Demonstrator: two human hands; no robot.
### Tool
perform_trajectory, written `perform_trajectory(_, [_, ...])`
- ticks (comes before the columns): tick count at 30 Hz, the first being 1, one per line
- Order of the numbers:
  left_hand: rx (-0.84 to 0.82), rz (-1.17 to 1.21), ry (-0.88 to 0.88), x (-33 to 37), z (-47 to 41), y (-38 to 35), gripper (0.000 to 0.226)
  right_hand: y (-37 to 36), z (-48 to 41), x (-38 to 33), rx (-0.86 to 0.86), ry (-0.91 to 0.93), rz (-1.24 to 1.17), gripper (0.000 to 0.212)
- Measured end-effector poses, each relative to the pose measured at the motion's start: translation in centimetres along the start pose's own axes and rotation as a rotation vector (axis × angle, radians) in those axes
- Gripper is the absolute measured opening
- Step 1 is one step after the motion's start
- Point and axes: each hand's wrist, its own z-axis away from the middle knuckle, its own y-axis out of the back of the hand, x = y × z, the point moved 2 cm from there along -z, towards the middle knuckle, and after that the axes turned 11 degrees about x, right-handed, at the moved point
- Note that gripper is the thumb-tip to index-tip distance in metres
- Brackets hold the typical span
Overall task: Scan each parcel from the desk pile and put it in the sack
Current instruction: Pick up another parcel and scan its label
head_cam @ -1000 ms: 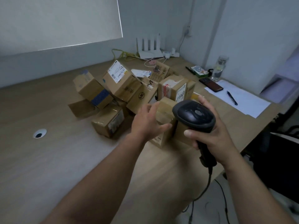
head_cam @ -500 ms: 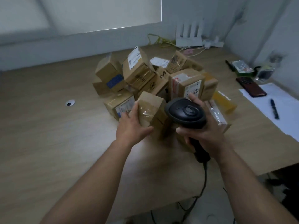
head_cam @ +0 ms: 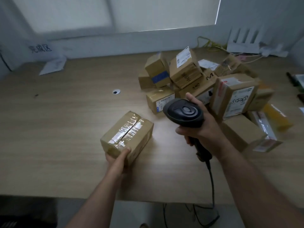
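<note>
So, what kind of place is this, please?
Probably a small office used as a parcel-sorting station: a pile of labelled cardboard parcels on a wooden desk, a corded barcode scanner in the right hand.

White four-antenna plastic router [head_cam: 243, 45] stood far right; tangled yellow cable [head_cam: 207, 44] just left; small white round grommet [head_cam: 116, 92] well apart.

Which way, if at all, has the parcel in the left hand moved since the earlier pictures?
Yes. The taped parcel, held by the left hand, came leftward and nearer the person, off the pile, now in front of the desk hole.
</note>
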Motion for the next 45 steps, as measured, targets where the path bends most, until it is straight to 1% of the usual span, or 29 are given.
perform_trajectory(1, [0.0,0.027,0.056,-0.5,-0.3,0.3,0.082,-0.7,-0.2,0.0,-0.015,0.003,0.014,0.094])
perform_trajectory(3, [-0.009,0.023,0.088,-1.1,-0.7,0.9,0.073,-1.8,-0.5,0.0,-0.035,0.001,0.033,0.095])
perform_trajectory(5, [-0.032,0.003,0.062,-0.9,-0.8,1.4,0.076,-2.7,-0.9,0.1,-0.05,0.004,0.043,0.098])
perform_trajectory(6, [-0.03,-0.031,0.013,-0.5,-0.8,1.8,0.083,-3.1,-1.1,0.2,-0.056,0.013,0.047,0.099])
perform_trajectory(7, [0.001,-0.112,-0.051,0.0,-0.9,2.3,0.095,-3.4,-1.4,0.3,-0.059,0.026,0.054,0.099])
perform_trajectory(9, [0.116,-0.398,-0.235,1.9,-1.2,3.2,0.123,-4.1,-1.8,0.2,-0.061,0.035,0.055,0.098])
perform_trajectory(10, [0.156,-0.556,-0.364,3.0,-1.4,3.4,0.128,-4.4,-2.0,0.1,-0.06,0.032,0.05,0.098])
perform_trajectory(11, [0.175,-0.721,-0.506,4.0,-1.5,3.4,0.127,-4.7,-2.1,0.1,-0.063,0.033,0.05,0.098])
perform_trajectory(12, [0.154,-0.871,-0.624,4.7,-2.0,3.2,0.126,-5.0,-2.2,0.0,-0.07,0.034,0.05,0.098])
perform_trajectory(13, [0.1,-1.005,-0.707,5.5,-2.3,2.7,0.123,-5.2,-2.2,0.0,-0.077,0.031,0.043,0.098])
perform_trajectory(14, [0.029,-1.122,-0.735,6.0,-2.6,2.2,0.121,-5.4,-2.3,0.0,-0.083,0.024,0.028,0.098])
perform_trajectory(16, [-0.083,-1.303,-0.717,6.7,-3.1,1.4,0.117,-5.7,-2.3,0.0,-0.083,0.025,0.021,0.098])
perform_trajectory(17, [-0.109,-1.364,-0.691,7.0,-3.3,1.0,0.117,-5.8,-2.4,0.0,-0.079,0.032,0.033,0.099])
perform_trajectory(19, [-0.127,-1.433,-0.663,7.7,-3.6,0.3,0.118,-5.9,-2.5,0.1,-0.072,0.034,0.042,0.1])
perform_trajectory(22, [-0.155,-1.471,-0.616,8.6,-4.2,-0.2,0.12,-6.3,-2.4,0.1,-0.082,0.008,0.041,0.102])
perform_trajectory(25, [-0.194,-1.43,-0.546,9.7,-5.0,-0.1,0.123,-6.8,-2.2,-0.1,-0.092,-0.002,0.059,0.099])
perform_trajectory(28, [-0.219,-1.273,-0.466,10.8,-6.4,0.9,0.122,-6.9,-1.9,-0.2,-0.093,-0.011,0.068,0.099])
perform_trajectory(30, [-0.208,-1.049,-0.397,11.0,-7.5,2.2,0.124,-6.9,-1.8,-0.3,-0.086,-0.013,0.073,0.1])
perform_trajectory(31, [-0.208,-0.89,-0.355,10.9,-7.9,2.9,0.123,-6.8,-1.7,-0.4,-0.079,-0.012,0.078,0.1])
perform_trajectory(33, [-0.244,-0.5,-0.252,10.5,-8.0,4.0,0.111,-7.0,-1.6,-0.7,-0.068,-0.005,0.088,0.099])
perform_trajectory(35, [-0.268,-0.219,-0.192,10.1,-7.5,4.5,0.108,-7.5,-1.6,-1.0,-0.07,0.008,0.096,0.099])
perform_trajectory(37, [-0.258,-0.07,-0.23,9.9,-7.2,4.4,0.109,-8.2,-1.7,-1.1,-0.085,0.007,0.09,0.097])
perform_trajectory(40, [-0.254,0.06,-0.306,10.3,-6.8,4.4,0.113,-9.3,-1.6,-1.6,-0.13,-0.021,0.046,0.094])
perform_trajectory(43, [-0.229,0.091,-0.393,11.1,-6.5,5.1,0.125,-10.1,-1.5,-2.6,-0.178,-0.039,-0.021,0.096])
perform_trajectory(45, [-0.213,0.081,-0.432,11.4,-6.3,5.8,0.129,-10.7,-1.2,-3.4,-0.239,-0.046,-0.086,0.103])
